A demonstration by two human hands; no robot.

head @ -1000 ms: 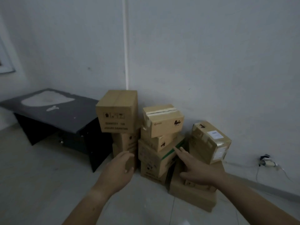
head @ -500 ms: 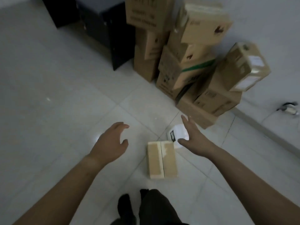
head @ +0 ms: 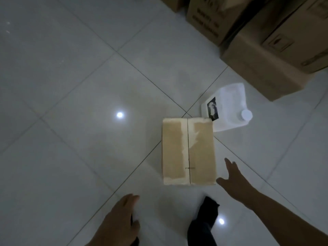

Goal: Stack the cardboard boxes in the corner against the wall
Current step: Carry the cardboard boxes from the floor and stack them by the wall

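A small cardboard box lies flat on the tiled floor, near the bottom edge of the view. The pile of boxes sits at the top right corner. The right hand is just beside the box's right side, fingers spread apart and holding nothing. The left hand hangs lower left, fingers loosely curled and empty. A white jug lies on its side, touching the box's far right corner. A grab with only one hand could tip the box, or bump the jug so it rolls.
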